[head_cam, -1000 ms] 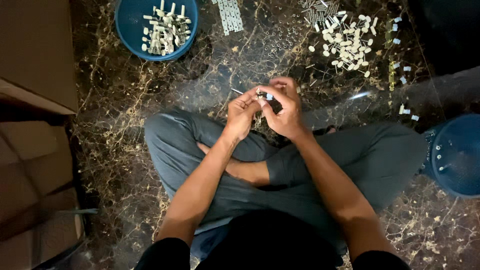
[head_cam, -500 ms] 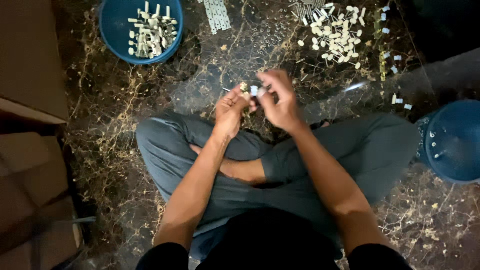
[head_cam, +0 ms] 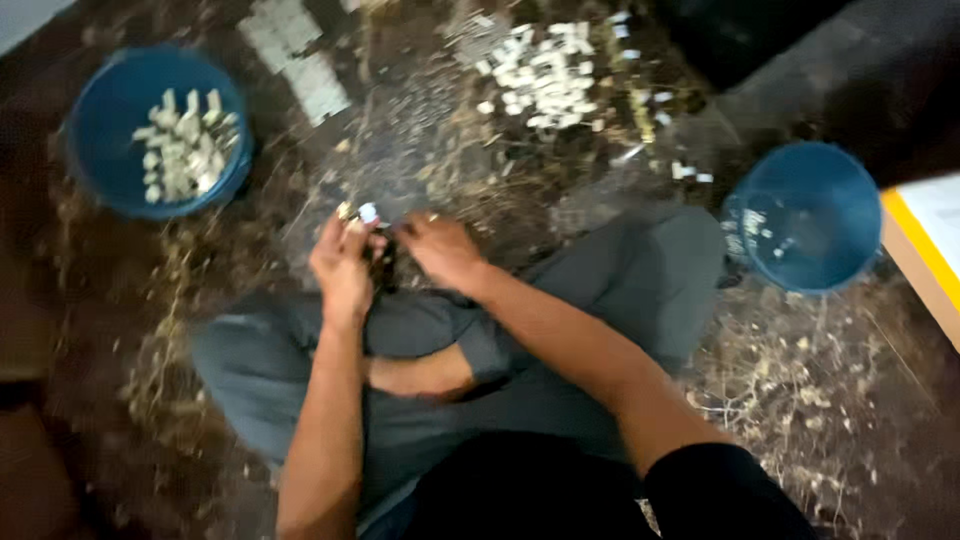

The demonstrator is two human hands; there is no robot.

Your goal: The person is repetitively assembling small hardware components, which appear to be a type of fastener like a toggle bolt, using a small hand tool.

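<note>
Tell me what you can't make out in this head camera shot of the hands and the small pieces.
- Small piece at the left hand fingertips: head view, motion blur hides its shape.
- Right hand: back faces the camera, so any grip is hidden.
- White pieces on the floor: blurred, too small to identify.
- Left bowl and right bowl contents: too blurred to tell apart.
- Yellow-edged board: cut off by the right edge.

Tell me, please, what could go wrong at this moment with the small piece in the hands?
The left hand pinches a small white piece only at its fingertips, above littered dark floor; if dropped, it could get lost among the scraps. The right hand is beside it, not clearly gripping. Both blue bowls sit well apart, so a toss might miss.
</note>
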